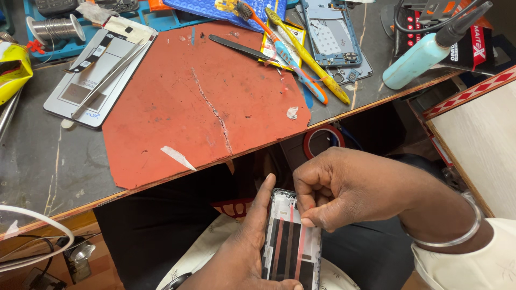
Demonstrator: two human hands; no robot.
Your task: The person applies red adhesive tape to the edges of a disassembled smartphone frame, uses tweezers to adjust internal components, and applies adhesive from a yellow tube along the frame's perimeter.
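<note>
A cluttered repair worktop (32,161) carries a cracked red mat (204,102), with toothbrushes (301,59), a black spudger (242,49), a solder spool (54,28) and a pale blue squeeze bottle (424,56) around it. Below its edge, over the lap, the left hand (242,252) cradles a phone frame (293,241), its grip wrapped along the frame's left side. The right hand (349,188), a metal bangle (457,231) at the wrist, pinches with its fingertips (309,221) at a reddish adhesive strip (300,244) on the frame's inner face
</note>
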